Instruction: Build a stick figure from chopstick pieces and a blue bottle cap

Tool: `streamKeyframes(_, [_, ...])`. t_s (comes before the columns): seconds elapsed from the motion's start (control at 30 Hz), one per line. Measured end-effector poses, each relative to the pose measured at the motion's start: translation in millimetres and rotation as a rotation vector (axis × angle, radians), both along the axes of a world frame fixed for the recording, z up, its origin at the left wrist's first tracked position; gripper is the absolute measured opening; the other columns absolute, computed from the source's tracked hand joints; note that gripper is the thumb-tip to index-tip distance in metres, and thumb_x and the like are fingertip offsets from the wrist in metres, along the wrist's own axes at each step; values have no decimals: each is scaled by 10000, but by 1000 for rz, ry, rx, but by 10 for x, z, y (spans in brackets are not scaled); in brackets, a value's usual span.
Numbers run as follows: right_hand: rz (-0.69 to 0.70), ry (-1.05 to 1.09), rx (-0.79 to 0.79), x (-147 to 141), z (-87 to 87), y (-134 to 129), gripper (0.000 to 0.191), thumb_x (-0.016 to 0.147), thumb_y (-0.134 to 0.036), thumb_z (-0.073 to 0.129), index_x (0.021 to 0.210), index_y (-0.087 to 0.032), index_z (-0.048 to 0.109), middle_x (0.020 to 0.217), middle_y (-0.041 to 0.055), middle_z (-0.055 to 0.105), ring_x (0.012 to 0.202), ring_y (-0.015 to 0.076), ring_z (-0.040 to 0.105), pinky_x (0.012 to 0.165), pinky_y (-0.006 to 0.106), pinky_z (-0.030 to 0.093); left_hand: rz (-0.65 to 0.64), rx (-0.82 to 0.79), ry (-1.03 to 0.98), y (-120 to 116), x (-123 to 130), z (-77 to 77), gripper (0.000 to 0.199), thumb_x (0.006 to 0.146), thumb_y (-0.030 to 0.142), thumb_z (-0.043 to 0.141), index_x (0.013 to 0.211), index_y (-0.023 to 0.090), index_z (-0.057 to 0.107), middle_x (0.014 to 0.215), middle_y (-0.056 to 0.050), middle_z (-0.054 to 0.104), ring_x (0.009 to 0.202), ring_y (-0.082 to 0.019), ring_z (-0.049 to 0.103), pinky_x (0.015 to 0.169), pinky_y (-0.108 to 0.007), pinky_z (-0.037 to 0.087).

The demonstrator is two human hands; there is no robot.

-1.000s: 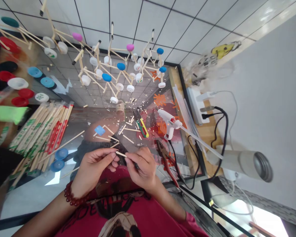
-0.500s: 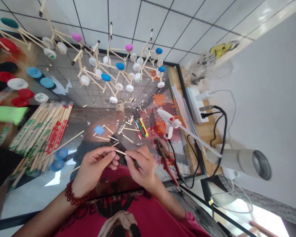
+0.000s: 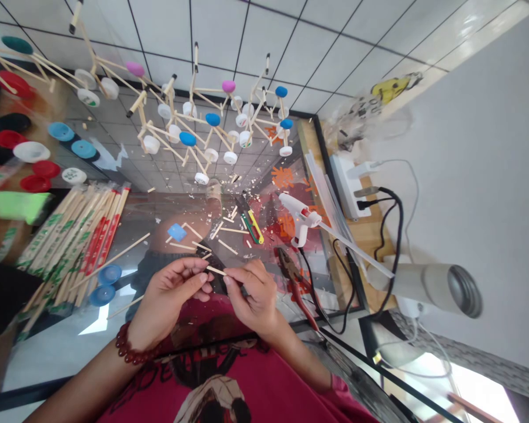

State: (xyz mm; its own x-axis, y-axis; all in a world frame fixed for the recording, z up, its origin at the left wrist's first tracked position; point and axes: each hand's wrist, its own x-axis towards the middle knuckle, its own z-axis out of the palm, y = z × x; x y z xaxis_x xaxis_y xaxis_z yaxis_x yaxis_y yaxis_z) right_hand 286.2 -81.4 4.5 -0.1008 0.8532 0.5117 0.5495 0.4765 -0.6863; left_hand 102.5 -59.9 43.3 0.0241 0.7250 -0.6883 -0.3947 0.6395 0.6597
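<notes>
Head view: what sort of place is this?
Probably a small craft workspace: a white plastic glue gun, red-handled metal pliers and long wooden sticks in printed wrappers suggest it.

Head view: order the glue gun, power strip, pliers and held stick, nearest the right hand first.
1. Held stick: pinched in the right hand.
2. Pliers: just right of it.
3. Glue gun: ahead, to the right.
4. Power strip: beyond, farther right.

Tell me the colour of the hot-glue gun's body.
The hot-glue gun's body is white; the head view shows it best.
</notes>
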Motion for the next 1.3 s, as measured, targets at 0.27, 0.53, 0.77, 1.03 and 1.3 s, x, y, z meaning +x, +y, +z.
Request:
streamKeyframes(0.27, [8,-6,-29,6,14,1,166,1022,-113,668,1083,-252,734,772,-2,724,661,183,658,660,323,519,3,24,-2,-17,-14,-34,433,492,289,1088,794,149,812,703,-27,780,623,-155,731,533,-210,623])
streamKeyframes(0.53, [-24,50,4,18,6,-11,207,1001,-100,670,1109,-267,730,785,2,721,657,190,656,634,339,526,129,123,-17,-12,-72,-43,442,608,469,1081,727,189,760,800,-40,797,730,-183,739,595,-251,645])
streamKeyframes(0.77, [10,82,23,7,17,-15,257,975,-79,683,1136,-274,728,808,0,740,656,196,669,647,357,531,146,236,89,-74,-99,-104,463,749,633,975,748,205,798,893,-76,855,861,-236,806,781,-320,680])
streamKeyframes(1.03, [7,71,4,18,22,-16,296,959,-51,682,1149,-273,728,814,-1,746,666,189,674,661,334,526,-84,122,111,-164,-116,-194,448,630,509,1055,918,206,894,837,-73,869,716,-235,810,711,-330,697])
streamKeyframes(1.3, [-2,63,13,10,11,-25,281,961,-50,689,1139,-264,730,791,-5,734,654,185,669,662,336,528,-84,122,133,-168,-95,-195,381,648,486,1055,855,217,881,772,-54,846,642,-213,778,642,-311,677])
